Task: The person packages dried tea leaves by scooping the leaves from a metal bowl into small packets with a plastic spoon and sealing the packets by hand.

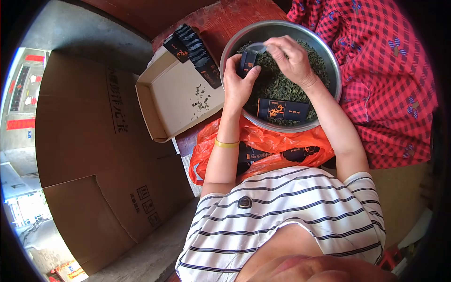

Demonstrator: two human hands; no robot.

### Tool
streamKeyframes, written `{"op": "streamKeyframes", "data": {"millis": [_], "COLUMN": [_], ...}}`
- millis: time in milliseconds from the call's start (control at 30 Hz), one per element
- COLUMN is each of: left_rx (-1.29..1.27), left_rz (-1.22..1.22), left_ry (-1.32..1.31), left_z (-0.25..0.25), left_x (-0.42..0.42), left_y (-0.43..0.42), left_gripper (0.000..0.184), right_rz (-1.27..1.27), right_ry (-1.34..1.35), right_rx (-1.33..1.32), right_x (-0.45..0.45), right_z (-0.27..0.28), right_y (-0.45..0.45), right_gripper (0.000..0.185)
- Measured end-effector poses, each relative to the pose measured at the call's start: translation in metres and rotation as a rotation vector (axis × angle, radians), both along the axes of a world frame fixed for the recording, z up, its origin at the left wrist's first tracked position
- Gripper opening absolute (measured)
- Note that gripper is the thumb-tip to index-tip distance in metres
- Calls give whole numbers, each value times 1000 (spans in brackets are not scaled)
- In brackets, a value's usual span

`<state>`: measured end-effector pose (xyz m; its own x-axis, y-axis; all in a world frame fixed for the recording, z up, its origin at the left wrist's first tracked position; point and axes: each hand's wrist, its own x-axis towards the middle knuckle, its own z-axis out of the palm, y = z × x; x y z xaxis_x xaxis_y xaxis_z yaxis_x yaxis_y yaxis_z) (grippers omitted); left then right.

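Over the left side of a metal basin [336, 70] of dried tea leaves [277, 84], my left hand [238, 80] holds a small black tea packet [248, 61] upright, its fingers wrapped round it. My right hand [292, 60] pinches a small clear scoop [256, 47] at the packet's top. What the scoop holds is too small to tell. Another black packet with orange print [283, 111] lies flat on the leaves near the basin's front rim.
Left of the basin, a shallow cardboard box [162, 101] holds scattered leaves and a row of black packets [192, 49]. An orange plastic bag [206, 145] with packets lies before the basin. A large carton [84, 136] stands at left, red checked cloth [376, 75] at right.
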<state>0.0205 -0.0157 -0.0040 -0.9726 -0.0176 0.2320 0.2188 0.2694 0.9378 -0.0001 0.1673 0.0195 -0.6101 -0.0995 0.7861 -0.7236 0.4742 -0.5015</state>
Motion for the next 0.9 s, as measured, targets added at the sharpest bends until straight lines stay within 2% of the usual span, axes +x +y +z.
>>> {"op": "streamKeyframes", "data": {"millis": [100,167,233,300,433,500,600,667,733,767,900], "left_rx": [-26,-29,11,60,208,268,348,186,110,-2,-36], "left_rz": [-15,-22,-17,6,72,73,78,141,112,128,111], "left_ry": [16,-3,3,28,114,135,169,338,335,439,425], "left_z": [-3,-1,0,-3,8,5,0,-4,-3,-2,3], "left_x": [-1,0,1,-1,3,1,1,3,9,10,10], "left_y": [-1,0,0,-1,1,0,-1,0,2,2,4], "left_gripper": [52,51,48,44,31,32,34,36,40,46,50], "right_rz": [45,32,40,-4,-135,-158,-135,-122,-112,-111,-104], "right_ry": [-59,-60,-176,-163,-335,-527,-561,-577,-593,-593,-590], "right_rx": [105,23,-212,-260,-68,206,256,283,293,294,287], "right_x": [2,1,0,-2,-9,-8,-7,-8,-8,-8,-9], "right_z": [-3,-4,-1,-1,-11,-10,-12,-13,-12,-13,-17], "right_y": [-4,-2,0,3,10,11,10,12,14,14,14], "right_gripper": [16,17,20,25,27,29,29,28,26,26,27]}}
